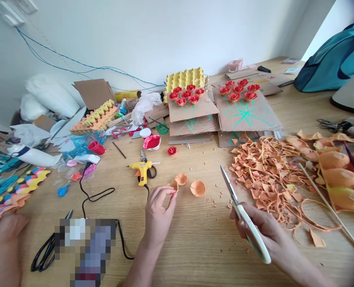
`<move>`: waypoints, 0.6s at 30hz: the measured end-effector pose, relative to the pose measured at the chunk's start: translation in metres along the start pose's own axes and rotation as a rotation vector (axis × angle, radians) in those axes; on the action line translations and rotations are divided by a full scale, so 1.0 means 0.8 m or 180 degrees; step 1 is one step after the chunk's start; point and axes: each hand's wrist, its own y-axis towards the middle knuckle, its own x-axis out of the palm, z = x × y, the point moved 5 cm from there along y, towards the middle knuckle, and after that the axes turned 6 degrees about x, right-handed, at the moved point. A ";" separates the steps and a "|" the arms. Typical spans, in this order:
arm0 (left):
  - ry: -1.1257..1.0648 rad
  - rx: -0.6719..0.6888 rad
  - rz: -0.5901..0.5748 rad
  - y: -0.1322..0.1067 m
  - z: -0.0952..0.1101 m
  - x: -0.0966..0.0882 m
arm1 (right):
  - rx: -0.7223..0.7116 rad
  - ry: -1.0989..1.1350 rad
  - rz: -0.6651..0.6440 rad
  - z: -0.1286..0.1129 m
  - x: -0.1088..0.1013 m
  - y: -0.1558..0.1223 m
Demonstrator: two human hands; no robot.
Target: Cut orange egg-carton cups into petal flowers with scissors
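Note:
My left hand pinches a small orange egg-carton piece between thumb and fingertips. Just behind it lies one cut orange carton cup, and a second carton cup with slits in its rim sits to the right. In my right hand is a pair of scissors with white handles, its blades pointing up and away from me. The blades look closed or nearly so, and they are apart from the carton pieces.
A yellow glue gun lies by black-handled scissors. Orange scraps heap at right beside an egg carton. Red paper roses stand on cardboard. Red paint fills a dish. Another person's hand rests at left.

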 end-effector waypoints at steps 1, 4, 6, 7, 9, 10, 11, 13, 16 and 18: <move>0.0237 0.0078 -0.0020 0.000 -0.001 0.000 | -0.0031 -0.0172 0.0011 -0.002 0.000 -0.001; 0.0799 0.0067 -0.0185 -0.002 -0.006 0.006 | -0.0120 -0.0742 0.0021 -0.007 0.001 -0.003; 0.1014 -0.0009 -0.0311 -0.004 -0.009 0.010 | -0.0186 -0.1054 -0.0015 -0.008 0.003 -0.004; 0.1099 -0.0042 -0.0359 -0.004 -0.010 0.012 | -0.0214 -0.1171 -0.0032 -0.007 0.004 -0.005; 0.1221 -0.0090 -0.0419 -0.005 -0.010 0.014 | -0.0253 -0.1341 -0.0052 -0.006 0.006 -0.005; 0.1240 -0.0110 -0.0435 -0.006 -0.010 0.015 | -0.0271 -0.1393 -0.0051 -0.005 0.007 -0.006; 0.1231 -0.0133 -0.0445 -0.006 -0.010 0.015 | -0.0284 -0.1431 -0.0036 -0.005 0.007 -0.006; 0.1150 -0.0196 -0.0443 -0.006 -0.009 0.015 | -0.0304 -0.1474 0.0006 -0.004 0.006 -0.005; 0.0863 -0.0274 -0.0336 -0.006 -0.010 0.012 | -0.0308 -0.1518 0.0115 -0.005 0.004 -0.003; 0.0586 -0.0344 -0.0177 -0.005 -0.014 0.007 | -0.0314 -0.1569 0.0167 -0.005 0.002 -0.001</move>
